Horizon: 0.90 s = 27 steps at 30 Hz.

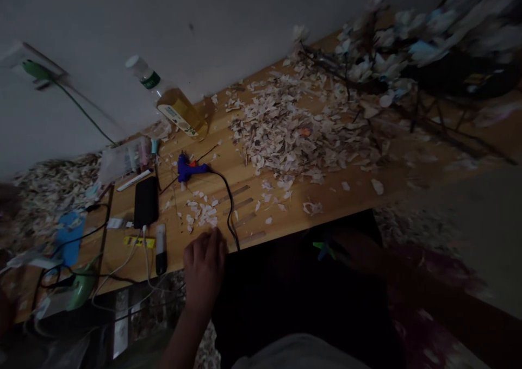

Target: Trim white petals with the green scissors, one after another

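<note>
My left hand [204, 261] lies palm down on the front edge of the wooden table, its fingers slightly bent and nothing visible in them. Just ahead of its fingertips are small pale flakes [202, 212]. In deep shadow over my dark lap, my right hand [356, 249] is closed on a small green-and-blue object [324, 250], whose kind I cannot make out. A blue glue gun [191, 169] lies beyond the flakes, its black cord [229, 195] running to the table edge beside my left hand.
A large heap of dry pale flakes [293, 135] covers the table's middle. Behind stands a bottle of yellow liquid [181, 111]. Branches with white flowers [383, 59] lie at right. At left are a black phone [145, 201], a cutter-like tool [161, 249], cables and a green plug [36, 70].
</note>
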{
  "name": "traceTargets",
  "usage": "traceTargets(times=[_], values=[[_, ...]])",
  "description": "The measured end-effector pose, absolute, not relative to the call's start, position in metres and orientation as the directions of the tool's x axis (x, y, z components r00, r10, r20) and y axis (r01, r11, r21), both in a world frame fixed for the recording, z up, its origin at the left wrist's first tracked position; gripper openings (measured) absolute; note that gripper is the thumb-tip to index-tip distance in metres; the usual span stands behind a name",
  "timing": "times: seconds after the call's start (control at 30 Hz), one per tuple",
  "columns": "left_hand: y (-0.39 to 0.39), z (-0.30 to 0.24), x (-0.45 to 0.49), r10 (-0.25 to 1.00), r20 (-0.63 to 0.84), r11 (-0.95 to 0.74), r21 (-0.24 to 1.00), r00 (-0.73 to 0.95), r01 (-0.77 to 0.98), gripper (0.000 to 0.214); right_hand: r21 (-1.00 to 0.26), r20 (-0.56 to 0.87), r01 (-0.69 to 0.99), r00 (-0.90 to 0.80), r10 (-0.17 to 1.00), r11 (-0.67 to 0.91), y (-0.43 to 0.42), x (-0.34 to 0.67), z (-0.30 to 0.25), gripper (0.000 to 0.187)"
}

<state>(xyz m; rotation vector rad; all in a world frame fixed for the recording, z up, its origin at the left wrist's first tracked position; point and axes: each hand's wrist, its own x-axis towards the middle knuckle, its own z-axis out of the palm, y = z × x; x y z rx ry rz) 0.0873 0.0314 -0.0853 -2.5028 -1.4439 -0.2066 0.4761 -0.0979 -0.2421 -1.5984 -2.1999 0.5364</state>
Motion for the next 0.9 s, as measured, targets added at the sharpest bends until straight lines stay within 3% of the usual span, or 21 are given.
traceTargets(times=[0.13,0.27,0.47,0.6,0.77,0.9], values=[[0.036,-0.076,0.104,0.815,0.337,-0.488,-0.039,0.471,0.872,0.046,-0.528,0.037,0.806,-0.294,0.955,0.268,-0.096,0.475,-0.243,0.037],[0.046,-0.065,0.161,0.741,0.398,-0.633,0.146,0.541,0.760,0.046,-0.542,0.026,0.799,-0.292,0.956,0.259,-0.092,0.473,-0.243,0.036],[0.110,-0.075,0.256,0.775,0.188,-0.615,0.449,0.604,0.649,0.030,-0.545,0.005,0.802,-0.288,0.958,0.244,-0.087,0.472,-0.238,0.034],[0.142,-0.080,0.278,0.738,0.155,-0.622,0.536,0.657,0.571,0.024,-0.546,0.001,0.806,-0.273,0.962,0.229,-0.087,0.473,-0.233,0.034],[0.154,-0.079,0.277,0.805,0.168,-0.500,0.707,0.569,0.501,0.008,-0.553,0.003,0.805,-0.254,0.967,0.213,-0.088,0.474,-0.233,0.034],[0.153,-0.080,0.271,0.870,0.063,-0.321,0.825,0.488,0.465,0.020,-0.560,0.015,0.801,-0.248,0.969,0.213,-0.088,0.474,-0.235,0.034]])
